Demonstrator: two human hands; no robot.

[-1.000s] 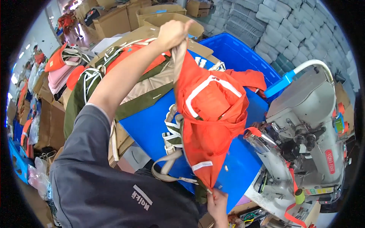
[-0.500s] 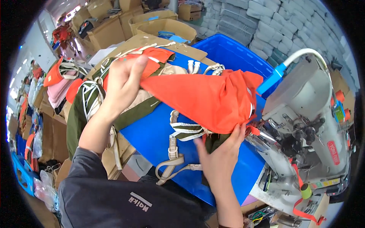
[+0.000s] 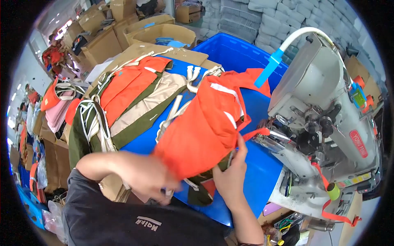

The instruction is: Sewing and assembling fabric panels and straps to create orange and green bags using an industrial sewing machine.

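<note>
A worker's right hand [image 3: 232, 174] pinches the near edge of an orange fabric piece [image 3: 205, 127] bunched over a blue bin [image 3: 262, 164], just left of a sewing machine [image 3: 324, 119]. The blurred left hand [image 3: 154, 184] grips the fabric's near-left end.

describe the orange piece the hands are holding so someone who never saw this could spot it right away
Start at the big grey-white sewing machine on the right; just left of its needle end, over the blue bin, is the bunched orange garment, gripped by both hands. Unlike the flat orange and olive pieces stacked farther left, it is lifted, crumpled, with white strips.
</note>
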